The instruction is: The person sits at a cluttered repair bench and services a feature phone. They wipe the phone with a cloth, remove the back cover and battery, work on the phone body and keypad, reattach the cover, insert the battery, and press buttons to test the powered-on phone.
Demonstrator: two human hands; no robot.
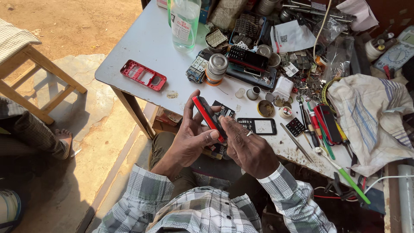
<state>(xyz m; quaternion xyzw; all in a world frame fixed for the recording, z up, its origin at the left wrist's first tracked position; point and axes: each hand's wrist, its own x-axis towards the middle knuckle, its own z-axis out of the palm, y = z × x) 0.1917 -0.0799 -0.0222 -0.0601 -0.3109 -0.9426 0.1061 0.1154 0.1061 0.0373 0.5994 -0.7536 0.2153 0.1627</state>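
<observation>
Head view of a worker seated at the near edge of a cluttered repair table (146, 47). The left hand (189, 138) is grasping a red mobile phone (209, 117), its thumb lying along the lower end and its fingers curling up behind the upper end. The right hand (248, 149) is closing around the phone's lower end from the right side, a ring showing on one finger. The phone is being held above the table edge, in front of the worker's lap, not resting on any surface. Its long axis is running diagonally, the upper end pointing up and to the left, away from the worker, the lower end pointing down and to the right, toward the right hand. A narrow red side edge is facing the camera.

Just beyond the hands, a black phone front cover (257, 126) is lying flat on the table. A red phone frame (143, 75) is lying well apart at the table's left corner. A clear plastic bottle (184, 23) is standing behind it. A green-handled toothbrush (345, 174) is lying at the right edge.
</observation>
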